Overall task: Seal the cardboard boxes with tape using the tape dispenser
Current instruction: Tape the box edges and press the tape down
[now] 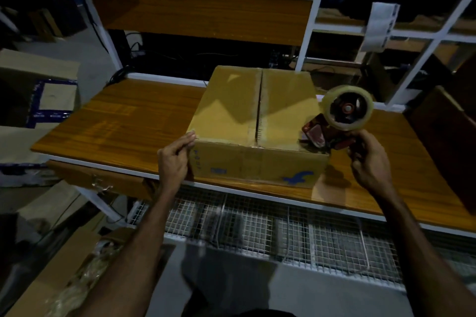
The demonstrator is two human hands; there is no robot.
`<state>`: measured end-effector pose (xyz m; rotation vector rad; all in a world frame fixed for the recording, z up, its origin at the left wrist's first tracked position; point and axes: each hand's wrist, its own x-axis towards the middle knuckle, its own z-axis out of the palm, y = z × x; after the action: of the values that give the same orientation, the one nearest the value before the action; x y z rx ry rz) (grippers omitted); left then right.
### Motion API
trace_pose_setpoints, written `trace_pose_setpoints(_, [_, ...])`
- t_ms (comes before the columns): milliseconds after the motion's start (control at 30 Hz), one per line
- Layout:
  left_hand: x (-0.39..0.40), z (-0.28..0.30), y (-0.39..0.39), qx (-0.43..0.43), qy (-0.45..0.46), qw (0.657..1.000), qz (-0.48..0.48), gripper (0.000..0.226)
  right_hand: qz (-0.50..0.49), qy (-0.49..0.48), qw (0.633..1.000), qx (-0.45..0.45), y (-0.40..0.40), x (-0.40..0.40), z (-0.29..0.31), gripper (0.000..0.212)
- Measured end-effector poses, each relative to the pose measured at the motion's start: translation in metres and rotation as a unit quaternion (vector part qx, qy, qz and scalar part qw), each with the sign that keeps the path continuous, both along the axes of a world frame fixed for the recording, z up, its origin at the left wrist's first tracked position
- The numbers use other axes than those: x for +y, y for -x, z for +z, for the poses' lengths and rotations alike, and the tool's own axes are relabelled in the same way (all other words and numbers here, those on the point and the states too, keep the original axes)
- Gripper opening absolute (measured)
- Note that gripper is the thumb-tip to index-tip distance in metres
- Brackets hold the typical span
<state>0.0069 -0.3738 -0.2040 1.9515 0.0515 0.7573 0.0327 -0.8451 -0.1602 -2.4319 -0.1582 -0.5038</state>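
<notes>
A brown cardboard box (247, 121) stands on the wooden table (123, 121), its two top flaps folded shut with a dark seam down the middle. A blue logo marks its near side. My left hand (175, 159) rests against the box's near left corner, fingers lightly bent along the top edge. My right hand (371, 162) grips the handle of a red tape dispenser (332, 134) with a clear tape roll (346, 107). The dispenser hovers over the box's near right corner.
White-framed shelves rise behind the table. More cardboard boxes (38, 90) stack at the left, and a dark board (443, 136) leans at the right. A white wire mesh rack (257, 226) runs below the table's front edge. A taped bundle (85, 273) lies on the floor, lower left.
</notes>
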Motion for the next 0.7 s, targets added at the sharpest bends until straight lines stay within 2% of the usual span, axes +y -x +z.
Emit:
trace_pose_setpoints(100, [-0.004,0.002,0.001,-0.009,-0.080,0.997,0.021,0.032,0.008,-0.045,0.999,0.007,0.003,-0.013,-0.013,0.047])
trace_pose_setpoints(233, [-0.020,0.006,0.003,0.021,-0.248,0.964,0.090,0.046,0.015,-0.067,0.997,-0.021,0.005,-0.009,-0.021,0.037])
trace_pose_setpoints(333, [-0.062,0.014,0.006,0.028,-0.318,0.947,0.049,0.048,0.002,-0.067,0.997,-0.025,0.007,-0.008,-0.021,0.044])
trace_pose_setpoints(533, [-0.178,0.034,-0.005,0.007,-0.319,0.943,-0.096,0.026,0.021,-0.070,0.997,-0.030,0.003,-0.012,-0.027,0.045])
trace_pose_setpoints(700, [-0.238,0.031,-0.021,-0.022,-0.347,0.930,-0.122,0.017,0.014,-0.072,0.997,-0.023,0.002,-0.012,-0.024,0.048])
